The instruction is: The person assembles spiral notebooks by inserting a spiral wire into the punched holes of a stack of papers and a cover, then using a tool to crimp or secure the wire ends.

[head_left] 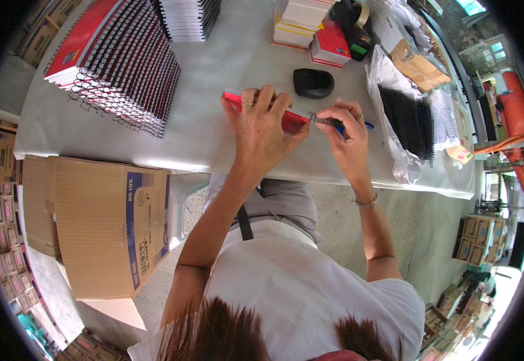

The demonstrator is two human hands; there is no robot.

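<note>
My left hand (261, 129) is closed around a small red-covered notebook (295, 122), held tilted above the table with its punched edge turned toward me. At the right end of that edge, my right hand (347, 131) pinches a black spiral binding coil (322, 120) between thumb and fingers. The coil's tip meets the notebook's corner; whether it is threaded through a hole is too small to tell. Something blue (367, 125) sticks out behind my right fingers, mostly hidden. Just beyond my hands lies a black, rounded, shallow object (314, 83).
Spiral-bound red notebooks (120, 72) form a tall stack at the left. Unbound red booklets (332, 45) and a tape dispenser (358, 30) stand at the back. Many black coils (407, 123) lie on plastic at right. A cardboard box (96, 222) sits left of my lap.
</note>
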